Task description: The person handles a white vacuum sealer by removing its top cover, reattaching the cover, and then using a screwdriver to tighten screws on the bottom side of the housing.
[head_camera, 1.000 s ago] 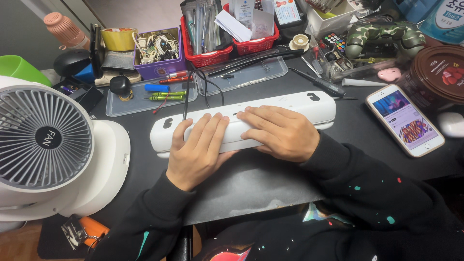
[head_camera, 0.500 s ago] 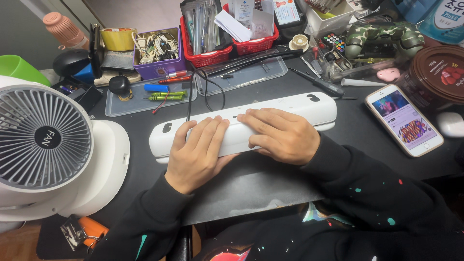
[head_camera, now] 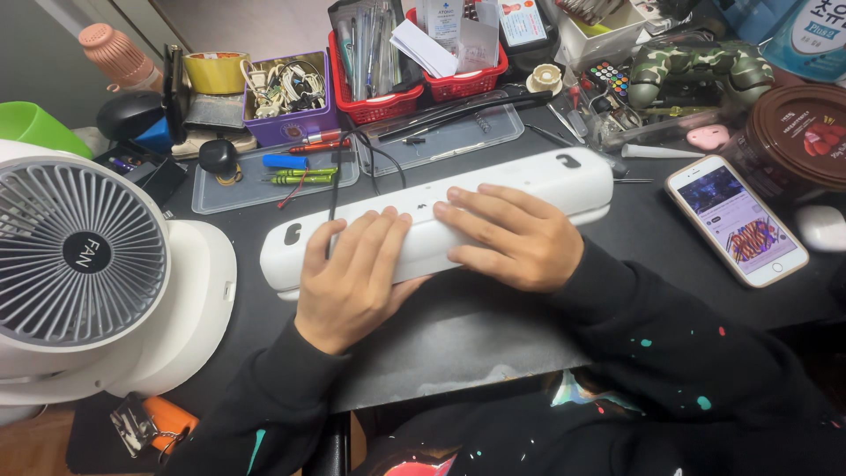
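Centrally, a long white plastic case (head_camera: 529,189) lies across the black desk mat (head_camera: 493,335), tilted so its right end sits farther from the person. Left hand (head_camera: 352,278) lies flat on the case's left half, fingers straight and together, palm down, not gripping. Right hand (head_camera: 507,234) rests flat on the middle of the case, fingers spread slightly and pointing left, fingertips just beside the left hand's; nothing is closed in either hand. A black cable (head_camera: 339,167) runs from the back of the desk down to the case by the left fingers. Behind the case sit two clear shallow trays (head_camera: 264,189), the left one with pens and a red screwdriver. Farther back stand a purple bin (head_camera: 286,123) of cords and a red basket (head_camera: 449,84) of papers and tools. A white desk fan (head_camera: 84,256) stands at the left, near the case's left end. A smartphone (head_camera: 736,220) with lit screen lies to the right, apart from the case. A brown lidded tub (head_camera: 802,132) sits at the far right, a camouflage game controller (head_camera: 696,66) behind it.
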